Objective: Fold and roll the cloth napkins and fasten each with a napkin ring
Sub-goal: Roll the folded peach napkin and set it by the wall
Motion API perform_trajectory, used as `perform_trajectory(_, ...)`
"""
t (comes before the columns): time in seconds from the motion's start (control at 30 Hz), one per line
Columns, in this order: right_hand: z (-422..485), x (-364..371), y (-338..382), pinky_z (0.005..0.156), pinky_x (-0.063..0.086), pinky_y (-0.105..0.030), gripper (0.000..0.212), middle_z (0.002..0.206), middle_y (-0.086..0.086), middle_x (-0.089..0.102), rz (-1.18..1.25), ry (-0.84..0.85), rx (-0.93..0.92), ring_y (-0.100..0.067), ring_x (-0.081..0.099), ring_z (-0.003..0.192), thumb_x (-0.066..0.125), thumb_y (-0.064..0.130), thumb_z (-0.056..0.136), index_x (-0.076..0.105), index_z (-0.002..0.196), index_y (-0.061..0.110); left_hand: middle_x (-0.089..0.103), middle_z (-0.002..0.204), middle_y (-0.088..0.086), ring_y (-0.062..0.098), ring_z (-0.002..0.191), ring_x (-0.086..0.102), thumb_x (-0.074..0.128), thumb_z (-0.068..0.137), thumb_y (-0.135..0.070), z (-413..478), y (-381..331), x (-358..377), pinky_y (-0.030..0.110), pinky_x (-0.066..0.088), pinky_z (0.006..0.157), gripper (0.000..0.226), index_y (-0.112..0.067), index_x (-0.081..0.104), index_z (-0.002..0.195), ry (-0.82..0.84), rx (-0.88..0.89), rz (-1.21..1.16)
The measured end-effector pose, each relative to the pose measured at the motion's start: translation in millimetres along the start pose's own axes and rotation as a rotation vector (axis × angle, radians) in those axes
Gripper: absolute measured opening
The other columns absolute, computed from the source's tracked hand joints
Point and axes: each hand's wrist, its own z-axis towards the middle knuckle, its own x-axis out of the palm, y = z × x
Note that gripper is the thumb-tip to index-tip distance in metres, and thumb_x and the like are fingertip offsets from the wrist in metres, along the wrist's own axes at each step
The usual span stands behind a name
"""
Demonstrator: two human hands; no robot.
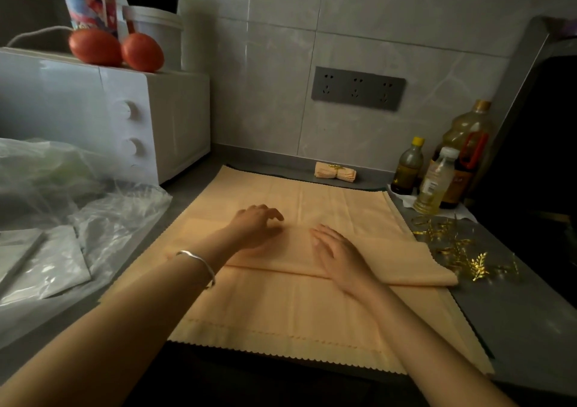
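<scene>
Grey kitchen counter (515, 313), tiled wall behind. A peach napkin (281, 313) is spread across the middle of it, with a folded band (406, 266) lying crosswise on top; can't tell if it's the same cloth. The right hand (335, 250) lies flat on the fold, fingers straight. The left hand (256, 225) rests its fingertips there, loosely bent, gripping nothing. So I'd say folding's underway, rolling and ringing not done yet. One finished roll (335, 172) sits by the wall, ring on. Loose gold rings (452, 250) wait on the right.
</scene>
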Motion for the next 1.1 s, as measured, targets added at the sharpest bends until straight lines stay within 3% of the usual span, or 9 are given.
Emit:
perform_trajectory(0.07, -11.1, -3.2, 9.6, 0.103, 0.035, -0.019, 0.037, 0.133, 0.014, 0.052, 0.046, -0.059, -0.096, -0.002, 0.046, 0.12, 0.042, 0.04, 0.097, 0.057, 0.128, 0.027, 0.052, 0.125, 0.004, 0.02, 0.107, 0.052, 0.051, 0.094, -0.031, 7.8, -6.7, 3.0, 0.031, 0.044, 0.092, 0.03, -0.024, 0.054, 0.123, 0.05, 0.005, -0.007)
perform_trajectory(0.13, -23.5, -7.3, 17.5, 0.093, 0.045, -0.023, 0.03, 0.116, 0.018, 0.059, -0.008, -0.006, -0.177, 0.0, 0.053, 0.105, 0.051, 0.043, 0.092, 0.063, 0.115, 0.03, 0.054, 0.12, 0.004, 0.02, 0.102, 0.053, 0.054, 0.093, -0.032, 16.1, -8.5, 3.8, 0.029, 0.043, 0.087, 0.028, -0.022, 0.054, 0.119, 0.077, -0.008, 0.011)
perform_trajectory(0.23, -33.5, -10.9, 25.6, 0.089, 0.044, -0.02, 0.027, 0.11, 0.018, 0.06, -0.12, 0.08, -0.254, 0.001, 0.052, 0.102, 0.057, 0.042, 0.088, 0.064, 0.113, 0.031, 0.056, 0.118, 0.005, 0.023, 0.103, 0.054, 0.055, 0.092, -0.035, 23.8, -7.4, 1.8, 0.033, 0.046, 0.091, 0.029, -0.019, 0.052, 0.117, 0.147, -0.063, -0.005)
perform_trajectory(0.4, -28.8, -5.9, 33.5, 0.09, 0.045, -0.025, 0.025, 0.112, 0.011, 0.065, -0.163, 0.048, -0.36, -0.006, 0.055, 0.105, 0.056, 0.031, 0.091, 0.067, 0.113, 0.024, 0.055, 0.119, 0.005, 0.024, 0.106, 0.05, 0.051, 0.093, -0.04, 26.8, -1.5, 0.5, 0.035, 0.043, 0.095, 0.032, -0.02, 0.052, 0.118, 0.221, -0.102, 0.017)
perform_trajectory(0.6, -21.1, -1.5, 29.7, 0.084, 0.048, -0.034, 0.024, 0.106, 0.003, 0.069, -0.221, 0.059, -0.476, -0.015, 0.06, 0.1, 0.052, 0.024, 0.094, 0.071, 0.104, 0.016, 0.056, 0.117, 0.002, 0.021, 0.107, 0.05, 0.053, 0.094, -0.033, 15.6, 5.4, -9.9, 0.031, 0.035, 0.092, 0.02, -0.022, 0.058, 0.109, 0.158, -0.034, 0.115)
perform_trajectory(0.73, -24.0, -18.2, 9.7, 0.081, 0.051, -0.03, 0.019, 0.095, 0.004, 0.071, -0.178, 0.005, -0.434, -0.013, 0.063, 0.091, 0.059, 0.021, 0.085, 0.074, 0.095, 0.016, 0.059, 0.114, 0.001, 0.02, 0.105, 0.054, 0.059, 0.09, -0.028, -0.4, 5.2, -16.4, 0.028, 0.039, 0.092, 0.006, -0.026, 0.059, 0.095, 0.165, -0.053, 0.086)
perform_trajectory(0.87, -30.3, -37.8, -29.7, 0.086, 0.05, -0.028, 0.016, 0.097, 0.012, 0.071, -0.106, -0.111, -0.271, -0.004, 0.061, 0.094, 0.067, 0.016, 0.079, 0.075, 0.09, 0.024, 0.06, 0.111, 0.003, 0.018, 0.1, 0.057, 0.064, 0.087, -0.026, -19.7, -19.6, -11.8, 0.03, 0.048, 0.091, 0.027, -0.018, 0.055, 0.111, 0.202, -0.006, -0.076)
perform_trajectory(1.1, -42.9, -62.0, -71.1, 0.095, 0.047, -0.027, 0.022, 0.11, 0.019, 0.066, -0.13, -0.069, -0.159, 0.001, 0.058, 0.104, 0.068, 0.019, 0.084, 0.073, 0.101, 0.033, 0.064, 0.112, 0.004, 0.018, 0.1, 0.058, 0.068, 0.085, -0.027, -29.1, -55.9, 1.7, 0.028, 0.047, 0.092, 0.053, -0.018, 0.039, 0.128, 0.256, 0.087, -0.248)
